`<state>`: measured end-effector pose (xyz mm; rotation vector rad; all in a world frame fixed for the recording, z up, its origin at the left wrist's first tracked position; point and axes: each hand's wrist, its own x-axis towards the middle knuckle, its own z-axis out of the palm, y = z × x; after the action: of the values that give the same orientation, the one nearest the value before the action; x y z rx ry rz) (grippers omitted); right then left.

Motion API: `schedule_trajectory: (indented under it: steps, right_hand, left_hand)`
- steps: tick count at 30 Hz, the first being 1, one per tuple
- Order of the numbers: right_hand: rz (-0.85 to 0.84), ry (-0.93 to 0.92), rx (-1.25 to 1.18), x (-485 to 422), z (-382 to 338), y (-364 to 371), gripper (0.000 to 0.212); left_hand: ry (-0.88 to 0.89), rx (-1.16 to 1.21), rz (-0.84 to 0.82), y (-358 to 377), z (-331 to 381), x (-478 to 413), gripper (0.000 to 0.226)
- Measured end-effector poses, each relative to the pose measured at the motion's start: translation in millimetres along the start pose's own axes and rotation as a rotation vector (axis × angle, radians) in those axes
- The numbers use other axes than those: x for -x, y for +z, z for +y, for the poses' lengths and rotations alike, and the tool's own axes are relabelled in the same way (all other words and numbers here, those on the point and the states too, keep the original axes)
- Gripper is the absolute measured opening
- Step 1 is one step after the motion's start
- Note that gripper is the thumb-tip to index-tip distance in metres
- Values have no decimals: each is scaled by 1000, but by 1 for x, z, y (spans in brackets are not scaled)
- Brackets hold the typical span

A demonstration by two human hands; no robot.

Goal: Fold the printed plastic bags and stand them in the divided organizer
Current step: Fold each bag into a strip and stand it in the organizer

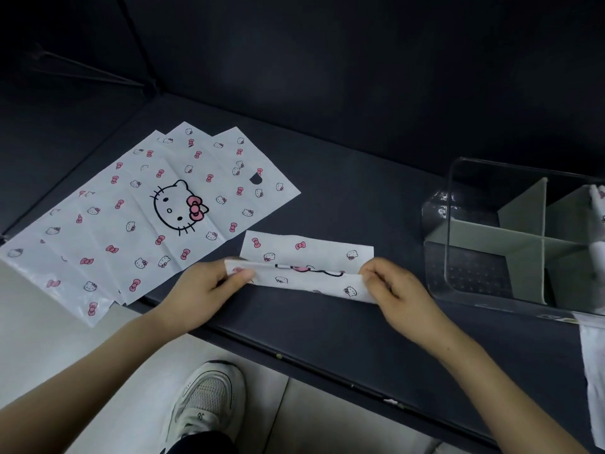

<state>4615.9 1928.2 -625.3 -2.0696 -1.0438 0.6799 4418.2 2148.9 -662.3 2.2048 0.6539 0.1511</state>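
Note:
A white plastic bag printed with cat faces and pink bows lies partly folded [306, 268] as a long strip on the dark surface. My left hand [206, 286] pinches its left end. My right hand [391, 286] pinches its right end, with the near flap lifted over the strip. A fanned stack of flat printed bags [137, 217] lies to the left, overhanging the front edge. The clear divided organizer [510, 237] with grey dividers stands at the right; a folded bag [599, 217] stands in its far right compartment.
The dark table [360, 326] has its front edge running diagonally below my hands. Another white printed bag [594, 371] hangs over the edge at far right. My white sneaker [206, 401] is on the pale floor below. A dark wall rises behind.

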Motion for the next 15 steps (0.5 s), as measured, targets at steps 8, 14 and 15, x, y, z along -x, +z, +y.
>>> schedule_trajectory:
  steps: [8, 14, 15]
  right_hand:
    - [154, 306, -373, -27, 13, 1, 8]
    - [251, 368, -65, -36, 17, 14, 20]
    - [261, 360, -26, -35, 15, 15, 20]
  left_hand:
    - [-202, -56, 212, 11, 22, -23, 47]
    - [-179, -240, 365, 19, 20, -32, 19]
    - [-200, -279, 369, 20, 21, -32, 23]
